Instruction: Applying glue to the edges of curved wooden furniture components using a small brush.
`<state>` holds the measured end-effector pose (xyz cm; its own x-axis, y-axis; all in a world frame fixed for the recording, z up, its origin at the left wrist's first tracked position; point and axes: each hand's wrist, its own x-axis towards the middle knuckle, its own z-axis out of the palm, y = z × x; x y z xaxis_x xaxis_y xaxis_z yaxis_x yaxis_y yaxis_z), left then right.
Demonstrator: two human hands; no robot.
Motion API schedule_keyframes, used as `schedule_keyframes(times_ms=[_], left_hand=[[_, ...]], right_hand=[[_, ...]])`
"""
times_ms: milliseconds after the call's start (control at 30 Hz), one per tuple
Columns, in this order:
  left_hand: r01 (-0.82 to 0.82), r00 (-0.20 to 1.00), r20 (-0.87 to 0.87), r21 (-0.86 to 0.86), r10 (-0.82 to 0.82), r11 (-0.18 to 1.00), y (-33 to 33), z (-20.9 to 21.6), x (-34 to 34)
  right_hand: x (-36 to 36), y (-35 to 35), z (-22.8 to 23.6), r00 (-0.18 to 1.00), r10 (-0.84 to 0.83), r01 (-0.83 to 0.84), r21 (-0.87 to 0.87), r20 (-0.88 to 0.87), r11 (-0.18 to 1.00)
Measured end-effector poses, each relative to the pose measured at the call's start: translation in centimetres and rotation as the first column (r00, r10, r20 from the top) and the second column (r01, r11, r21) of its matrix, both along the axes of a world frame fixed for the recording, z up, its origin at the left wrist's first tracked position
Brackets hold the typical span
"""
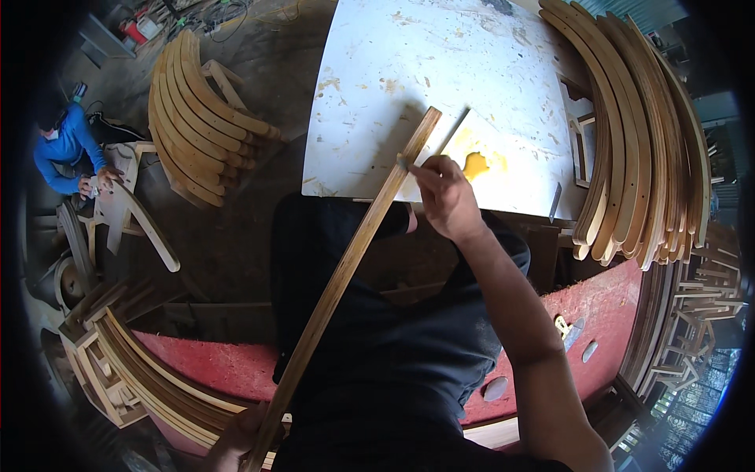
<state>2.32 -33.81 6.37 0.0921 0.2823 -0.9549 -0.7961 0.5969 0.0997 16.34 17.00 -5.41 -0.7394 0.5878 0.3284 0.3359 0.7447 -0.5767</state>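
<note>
A long wooden strip [350, 263] runs slantwise from the bottom edge up over the white-topped table [354, 102]. Its lower end is in my left hand [233, 440], fingers closed around it and partly out of view. My right hand [450, 197] pinches a small bluish-grey piece [403, 162] against the strip's edge near its upper end; I cannot make out its kind. Just beyond that hand, a pale board [503, 179] lies on the table with a yellow paste-like blob [476, 165] on it.
Curved wooden pieces are stacked at right [629, 141], upper left [197, 118] and lower left [157, 381]. A thin metal blade [555, 202] lies at the table's near edge. A putty knife [574, 333] rests on the red surface [605, 299]. A person in blue [67, 153] handles a curved piece.
</note>
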Motion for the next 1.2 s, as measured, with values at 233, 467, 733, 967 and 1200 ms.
schedule_keyframes(times_ms=[233,467,733,967,1200], left_hand=[[0.070,0.990,-0.120,-0.028,-0.073,0.997,-2.3,1.8,0.3],[-0.098,0.992,0.084,0.081,0.091,0.992,3.7,3.5,-1.7],[-0.200,0.945,0.283,0.108,0.162,0.974,-15.3,-7.3,-0.4],[-0.267,0.909,0.388,0.258,0.154,0.929,-14.7,-6.3,-0.6],[-0.398,0.809,0.483,0.029,0.336,0.917,-12.8,-4.9,-0.4]], right_hand=[[2.6,-2.8,1.8,0.986,0.051,-0.126,-0.507,-0.159,0.853],[4.2,-4.0,-0.6,0.910,-0.341,0.019,-0.799,-0.235,0.601],[2.3,-1.8,-3.0,0.906,-0.336,0.114,-0.618,-0.256,0.778],[0.5,-2.0,-2.6,0.937,-0.243,0.079,-0.526,-0.252,0.847],[-1.4,-2.1,-3.0,0.965,-0.152,0.045,-0.438,-0.214,0.898]])
